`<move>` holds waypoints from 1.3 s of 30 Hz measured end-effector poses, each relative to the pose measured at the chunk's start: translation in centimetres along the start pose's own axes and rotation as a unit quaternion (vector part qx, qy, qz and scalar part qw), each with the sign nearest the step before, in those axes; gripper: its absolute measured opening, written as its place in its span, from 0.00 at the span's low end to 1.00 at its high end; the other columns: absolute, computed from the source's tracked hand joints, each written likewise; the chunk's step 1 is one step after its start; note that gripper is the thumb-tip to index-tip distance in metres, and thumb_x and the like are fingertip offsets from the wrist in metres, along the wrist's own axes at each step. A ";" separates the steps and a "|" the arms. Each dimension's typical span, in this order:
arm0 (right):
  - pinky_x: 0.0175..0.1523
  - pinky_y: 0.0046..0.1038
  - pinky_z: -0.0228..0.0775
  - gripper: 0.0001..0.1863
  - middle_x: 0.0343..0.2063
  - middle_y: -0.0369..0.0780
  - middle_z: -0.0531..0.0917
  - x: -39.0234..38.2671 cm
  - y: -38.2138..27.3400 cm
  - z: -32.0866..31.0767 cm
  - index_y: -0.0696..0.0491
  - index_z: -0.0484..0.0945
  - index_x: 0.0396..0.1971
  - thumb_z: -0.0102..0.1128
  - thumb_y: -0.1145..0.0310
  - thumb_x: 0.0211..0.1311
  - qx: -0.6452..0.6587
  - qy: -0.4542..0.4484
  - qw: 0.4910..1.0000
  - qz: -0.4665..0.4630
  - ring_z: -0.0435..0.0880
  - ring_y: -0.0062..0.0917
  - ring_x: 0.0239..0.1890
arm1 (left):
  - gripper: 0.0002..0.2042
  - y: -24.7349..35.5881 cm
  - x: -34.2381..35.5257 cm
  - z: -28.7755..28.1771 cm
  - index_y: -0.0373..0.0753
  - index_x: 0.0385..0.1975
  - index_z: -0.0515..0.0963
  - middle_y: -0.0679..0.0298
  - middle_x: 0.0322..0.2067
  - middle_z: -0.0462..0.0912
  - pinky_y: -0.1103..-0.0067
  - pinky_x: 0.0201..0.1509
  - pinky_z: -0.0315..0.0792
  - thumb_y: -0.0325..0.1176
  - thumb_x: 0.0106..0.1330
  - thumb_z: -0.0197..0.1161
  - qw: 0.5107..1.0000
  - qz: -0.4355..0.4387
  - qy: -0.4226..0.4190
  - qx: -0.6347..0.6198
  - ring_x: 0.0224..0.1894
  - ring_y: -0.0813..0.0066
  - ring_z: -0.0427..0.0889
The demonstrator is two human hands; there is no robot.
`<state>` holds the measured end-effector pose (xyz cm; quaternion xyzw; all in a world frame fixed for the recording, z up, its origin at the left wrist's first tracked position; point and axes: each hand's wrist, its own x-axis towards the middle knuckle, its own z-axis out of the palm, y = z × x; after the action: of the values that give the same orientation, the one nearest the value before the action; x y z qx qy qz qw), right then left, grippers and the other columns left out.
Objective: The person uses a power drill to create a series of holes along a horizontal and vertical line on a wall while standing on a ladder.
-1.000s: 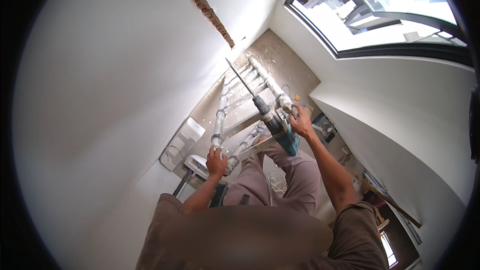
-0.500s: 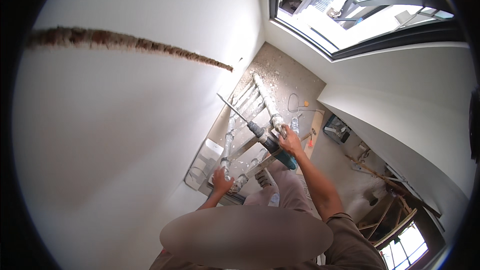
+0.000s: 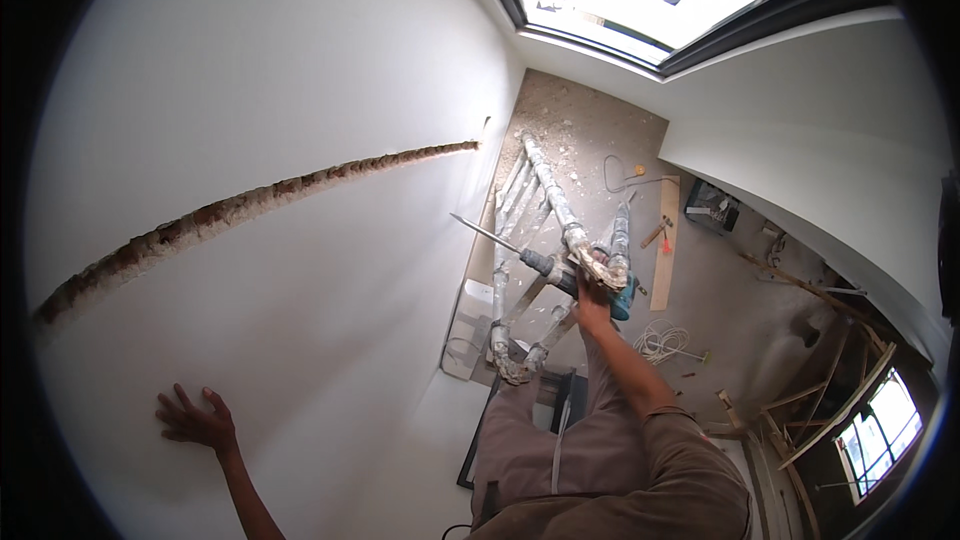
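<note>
- White wall (image 3: pixel 250 90) fills one side of the room, cut by a long, rough groove (image 3: pixel 270 197) that shows reddish brown inside; rubble litters the floor (image 3: pixel 590 140) below the window (image 3: pixel 620 20).
- Drill (image 3: pixel 540 262): at the top of the ladder (image 3: pixel 560 208), lying crosswise, its long, thin grey bit (image 3: pixel 485 231) aimed toward the wall. Its nose is dusty grey, the body dark with a teal end, partly hidden by a ladder rail and a hand.
- Left hand (image 3: pixel 200 425): open at the wall below the groove, fingers spread; I can't tell whether the palm presses on it.
- Right hand (image 3: pixel 593 305): at the ladder's top, against the drill's body; its fingers are hidden, so I can't tell which it grasps, if either.
- Ladder: pale, its rails spattered and wrapped at the joints.
- Beyond it, a hammer (image 3: pixel 655 231) lies on a plank (image 3: pixel 664 275), near a coiled white cable (image 3: pixel 660 342).
</note>
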<state>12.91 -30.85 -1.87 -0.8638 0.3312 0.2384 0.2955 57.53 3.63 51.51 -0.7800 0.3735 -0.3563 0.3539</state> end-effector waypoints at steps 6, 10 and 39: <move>0.71 0.42 0.44 0.60 0.67 0.48 0.53 3.8 0.4 1.5 0.43 0.44 0.69 0.73 0.57 0.35 0.004 -0.053 0.998 0.045 0.50 0.44 0.69 | 0.28 -0.4 -1.3 0.1 0.49 0.63 0.65 0.56 0.68 0.55 0.41 0.65 0.33 0.52 0.64 0.53 1.000 -0.013 -0.016 0.007 0.70 0.46 0.49; 0.70 0.41 0.48 0.58 0.64 0.49 0.60 3.7 0.8 2.2 0.46 0.52 0.67 0.74 0.54 0.30 -0.040 -0.031 0.998 0.039 0.56 0.44 0.67 | 0.27 0.1 -0.1 0.8 0.51 0.63 0.64 0.57 0.68 0.56 0.41 0.64 0.33 0.51 0.64 0.54 1.000 0.008 0.001 -0.013 0.69 0.46 0.51; 0.57 0.37 0.66 0.47 0.46 0.48 0.75 -25.4 -3.8 -29.7 0.49 0.67 0.57 0.74 0.59 0.27 0.258 0.036 0.963 0.067 0.75 0.42 0.51 | 0.24 0.2 -0.5 -1.8 0.60 0.63 0.65 0.66 0.68 0.56 0.41 0.62 0.45 0.44 0.64 0.52 0.996 -0.028 -0.028 -0.083 0.67 0.54 0.58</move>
<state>5.07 -37.48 36.05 -0.7423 0.4488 0.1334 0.4794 55.74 3.46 52.14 -0.8264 0.3701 -0.3116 0.2881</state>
